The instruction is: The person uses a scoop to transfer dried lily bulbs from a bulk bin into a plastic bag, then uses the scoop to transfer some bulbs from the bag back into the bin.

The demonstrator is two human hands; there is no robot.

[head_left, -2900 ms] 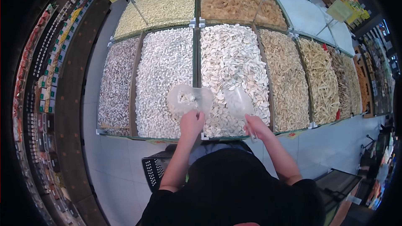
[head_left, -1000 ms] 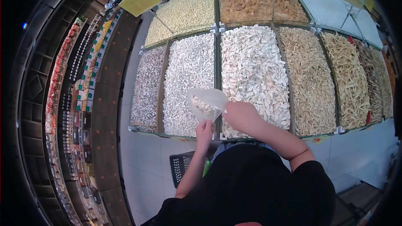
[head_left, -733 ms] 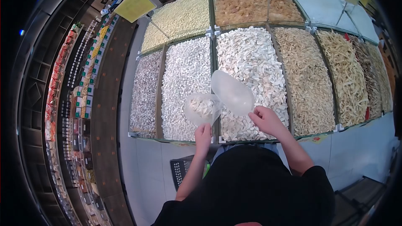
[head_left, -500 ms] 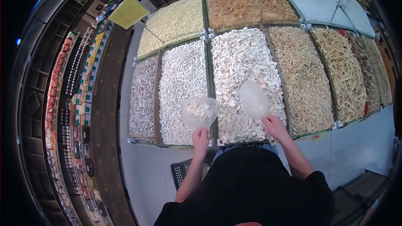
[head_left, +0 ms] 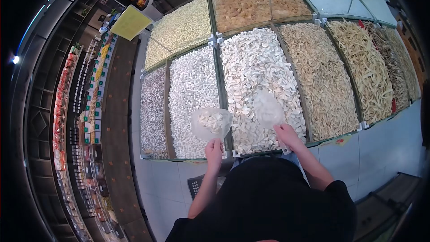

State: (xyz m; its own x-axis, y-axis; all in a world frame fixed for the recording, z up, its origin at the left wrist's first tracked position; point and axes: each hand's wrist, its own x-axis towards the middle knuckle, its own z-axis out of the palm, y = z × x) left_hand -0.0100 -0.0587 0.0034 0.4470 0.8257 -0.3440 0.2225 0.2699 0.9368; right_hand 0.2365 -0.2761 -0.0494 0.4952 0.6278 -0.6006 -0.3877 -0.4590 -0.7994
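My left hand (head_left: 214,149) is closed on the edge of a clear plastic bag (head_left: 201,127), which holds some white flat slices and hangs over the bin of small white pieces (head_left: 192,76). My right hand (head_left: 286,135) grips the handle of a translucent scoop (head_left: 268,112). The scoop lies low over the bin of white flat slices (head_left: 257,58), and its bowl shows no clear load. A divider runs between these two bins, just right of the bag.
Right of the slices are bins of tan pieces (head_left: 318,76) and long yellowish strips (head_left: 363,71). Behind are bins of cream grains (head_left: 179,27) and orange-brown lumps (head_left: 242,6). A yellow sign (head_left: 131,22) stands at the back left. Shelves with packages line the left side.
The scoop and my right hand have shifted slightly left, and the scoop's bowl looks less distinct against the slices. My left hand still holds the bag. The whole view has turned a little.
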